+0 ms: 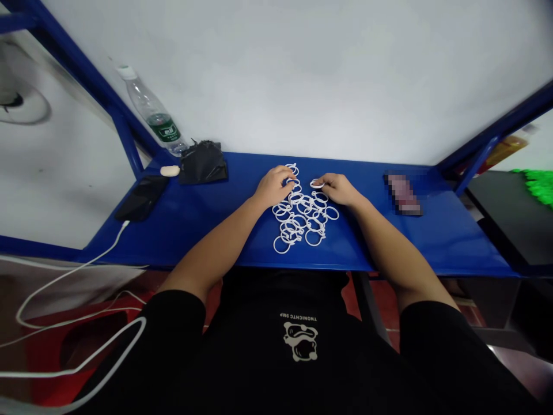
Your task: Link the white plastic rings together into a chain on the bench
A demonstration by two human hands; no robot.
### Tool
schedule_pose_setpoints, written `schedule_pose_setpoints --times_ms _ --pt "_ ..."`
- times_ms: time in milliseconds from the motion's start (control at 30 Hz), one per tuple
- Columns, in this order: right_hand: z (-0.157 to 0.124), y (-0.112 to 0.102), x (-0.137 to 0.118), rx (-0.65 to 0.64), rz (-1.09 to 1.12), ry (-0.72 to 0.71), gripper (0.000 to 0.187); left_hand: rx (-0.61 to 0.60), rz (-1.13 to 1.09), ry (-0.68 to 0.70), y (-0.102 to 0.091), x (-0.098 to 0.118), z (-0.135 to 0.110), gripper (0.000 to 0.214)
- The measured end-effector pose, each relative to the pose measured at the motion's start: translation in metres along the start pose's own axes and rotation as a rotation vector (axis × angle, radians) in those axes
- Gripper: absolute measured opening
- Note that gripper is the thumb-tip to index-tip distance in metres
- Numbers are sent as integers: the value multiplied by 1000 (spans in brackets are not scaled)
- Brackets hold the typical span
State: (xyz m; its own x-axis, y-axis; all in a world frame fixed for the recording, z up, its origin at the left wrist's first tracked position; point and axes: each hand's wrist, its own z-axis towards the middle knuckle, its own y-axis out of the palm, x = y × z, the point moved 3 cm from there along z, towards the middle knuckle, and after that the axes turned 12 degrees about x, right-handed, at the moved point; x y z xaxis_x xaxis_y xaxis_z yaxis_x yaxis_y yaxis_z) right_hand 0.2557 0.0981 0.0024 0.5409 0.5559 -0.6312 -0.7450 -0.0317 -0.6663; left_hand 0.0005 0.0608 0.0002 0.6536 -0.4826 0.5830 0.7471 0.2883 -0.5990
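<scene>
A loose pile of white plastic curtain rings point(298, 221), each with a small eyelet, lies overlapping on the blue table. At the pile's far left edge, my left hand point(273, 187) has its thumb and fingers curled round a white curtain ring point(294, 185); the exact grip is partly hidden. One more ring point(292, 169) lies just beyond those fingertips. Across from it, my right hand point(339, 188) pinches a white curtain ring point(317, 184) between thumb and fingers at the pile's far right.
On the blue table point(207, 225) a black plastic bag point(203, 163), a clear bottle point(158, 118), a pale oval case point(170, 171) and a black phone point(141, 199) with a white cable point(103, 253) are at left. A blurred-out phone-like object point(404, 195) lies right. Blue frame bars point(479, 161) flank both sides.
</scene>
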Motion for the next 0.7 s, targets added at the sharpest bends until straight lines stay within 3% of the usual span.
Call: schedule_pose_setpoints --times_ms 233,500,700 --pt "-1 0 -2 -18 -51 -20 38 -118 102 -19 11 -16 3 49" --pt "1 0 -5 -25 -75 -51 36 0 170 -98 10 -24 4 39" --pt "1 0 -6 -17 -41 -23 23 57 197 -166 11 -31 2 33"
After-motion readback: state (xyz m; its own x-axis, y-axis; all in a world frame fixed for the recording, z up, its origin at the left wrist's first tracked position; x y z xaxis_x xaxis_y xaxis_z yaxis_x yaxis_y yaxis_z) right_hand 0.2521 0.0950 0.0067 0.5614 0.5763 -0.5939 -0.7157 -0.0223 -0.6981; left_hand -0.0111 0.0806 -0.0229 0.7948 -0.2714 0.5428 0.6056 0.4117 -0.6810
